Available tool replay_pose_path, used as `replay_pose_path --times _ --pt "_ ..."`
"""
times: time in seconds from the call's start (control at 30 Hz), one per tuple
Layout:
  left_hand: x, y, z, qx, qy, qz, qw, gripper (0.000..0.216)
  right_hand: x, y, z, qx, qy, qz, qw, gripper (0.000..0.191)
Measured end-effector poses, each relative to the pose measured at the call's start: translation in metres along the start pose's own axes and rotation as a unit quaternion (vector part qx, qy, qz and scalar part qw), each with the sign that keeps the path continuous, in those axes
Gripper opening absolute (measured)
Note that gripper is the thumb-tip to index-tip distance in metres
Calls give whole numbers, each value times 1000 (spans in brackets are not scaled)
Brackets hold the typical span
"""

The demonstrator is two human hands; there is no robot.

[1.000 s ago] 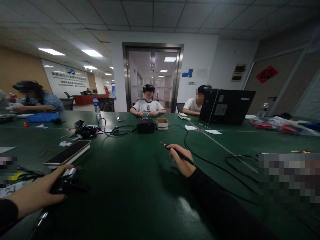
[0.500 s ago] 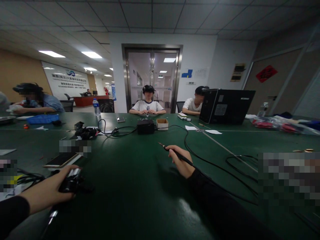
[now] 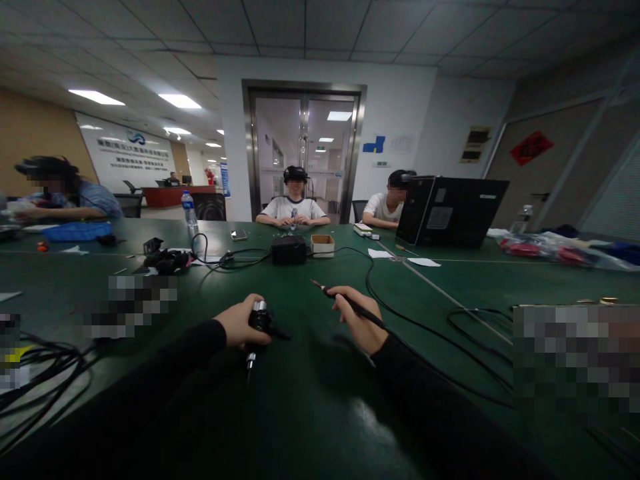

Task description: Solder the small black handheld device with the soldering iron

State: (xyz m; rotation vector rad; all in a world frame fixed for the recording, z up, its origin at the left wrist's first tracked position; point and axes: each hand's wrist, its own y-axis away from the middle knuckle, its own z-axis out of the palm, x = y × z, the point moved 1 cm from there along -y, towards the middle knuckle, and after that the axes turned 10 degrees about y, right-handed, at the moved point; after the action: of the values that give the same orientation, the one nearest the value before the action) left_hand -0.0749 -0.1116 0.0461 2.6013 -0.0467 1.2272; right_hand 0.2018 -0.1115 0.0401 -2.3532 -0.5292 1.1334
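My right hand grips a slim black pen-shaped tool, which looks like a soldering iron, near its front. Its pointed metal tip faces up and left above the table, and the handle runs back over the hand. Left of it, my left hand is closed around a black device with silver metal parts. A silver shaft with a thin point sticks out below that hand, and a dark part juts to the right. The fingers partly hide the device, so its kind cannot be made out. The two hands are apart.
Ahead on the green table are a black box and a small open carton. A black cable curves past my right hand. A computer case stands at right. Loose cables lie at left. Several people sit around.
My left hand has moved right and away from me, carrying the black and silver device from the left side toward the table's middle. My right hand stays nearly where it was.
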Motion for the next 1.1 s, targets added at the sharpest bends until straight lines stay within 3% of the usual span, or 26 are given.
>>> replay_pose_path --times 0.2,0.47,0.7,0.83,0.93,1.1 --pt "29 -40 31 -3 16 21 1000 90 -2 -1 -4 0 -6 5 1000 31" --pt "55 -61 64 -9 32 52 998 90 -1 -2 -5 10 -15 11 1000 30" --pt "52 -69 63 -21 15 61 998 108 3 -3 -3 11 -23 19 999 29" --pt "44 -93 50 18 17 15 1000 71 0 -3 -2 11 -37 38 999 29" --pt "37 -117 48 66 42 35 996 45 -1 -3 -1 7 -55 47 997 29" --pt "33 -143 57 77 70 79 991 32 0 -1 1 0 -62 46 997 29"
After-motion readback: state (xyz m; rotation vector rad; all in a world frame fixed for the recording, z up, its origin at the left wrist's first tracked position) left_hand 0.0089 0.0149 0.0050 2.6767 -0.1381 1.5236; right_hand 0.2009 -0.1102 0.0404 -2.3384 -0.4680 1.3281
